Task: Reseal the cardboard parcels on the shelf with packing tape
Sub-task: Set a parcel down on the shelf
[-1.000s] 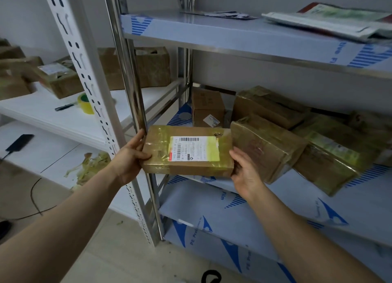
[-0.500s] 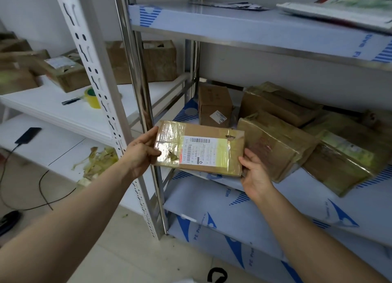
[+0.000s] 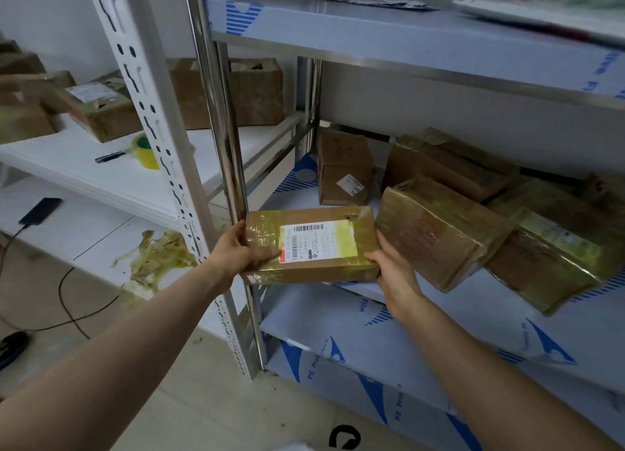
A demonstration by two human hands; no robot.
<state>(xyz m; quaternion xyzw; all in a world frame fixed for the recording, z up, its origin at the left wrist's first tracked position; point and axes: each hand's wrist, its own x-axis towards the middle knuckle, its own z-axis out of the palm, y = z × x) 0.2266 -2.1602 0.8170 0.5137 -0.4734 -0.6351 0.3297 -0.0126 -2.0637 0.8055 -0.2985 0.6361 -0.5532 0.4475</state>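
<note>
Cardboard parcel point(image 3: 311, 247), seemingly taped already, is gripped by left hand point(image 3: 236, 254) and right hand point(image 3: 392, 269); tape roll point(image 3: 145, 151) lies well apart.

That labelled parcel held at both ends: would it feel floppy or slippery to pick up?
Probably stiff: the labelled parcel shows straight edges while the left hand and right hand grip only its ends. Its glossy tape wrap looks slick, so it might slide. Flat-sided, it should not roll.

"Film" is printed in blue on the white protective film of the middle steel shelf point(image 3: 363, 304), and "PE Prot" on the lower shelf's film point(image 3: 316, 366). The small print on the white barcode label point(image 3: 318, 241) of the tape-wrapped brown cardboard parcel point(image 3: 314, 268) cannot be read.
</note>
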